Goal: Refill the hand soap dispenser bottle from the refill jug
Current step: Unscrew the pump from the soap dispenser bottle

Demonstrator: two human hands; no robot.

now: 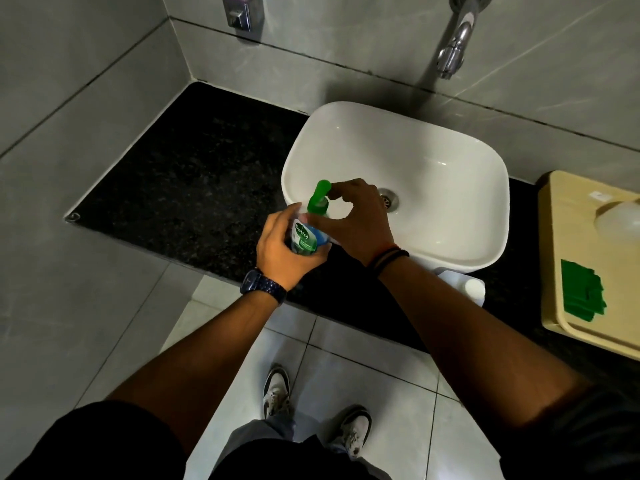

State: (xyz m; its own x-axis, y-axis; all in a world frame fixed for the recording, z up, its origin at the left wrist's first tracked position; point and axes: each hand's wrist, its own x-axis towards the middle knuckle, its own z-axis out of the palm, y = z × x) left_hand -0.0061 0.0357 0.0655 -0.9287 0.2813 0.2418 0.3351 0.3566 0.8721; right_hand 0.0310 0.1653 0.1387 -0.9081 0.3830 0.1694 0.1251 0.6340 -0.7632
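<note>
- The left hand [280,251] gripped the dispenser bottle [304,237] by the sink's [450,263] near rim, fingers wrapped round it.
- The right hand [360,216] pinched the green pump [318,199] between its fingers (probably to unscrew it): bottle best kept upright and steady.

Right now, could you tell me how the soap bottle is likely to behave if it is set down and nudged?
Probably light: the left hand wraps the soap bottle easily. Its glossy plastic body may be slippery if soapy. The tall green pump, pinched by the right hand, suggests it could tip when pushed high up.
</note>
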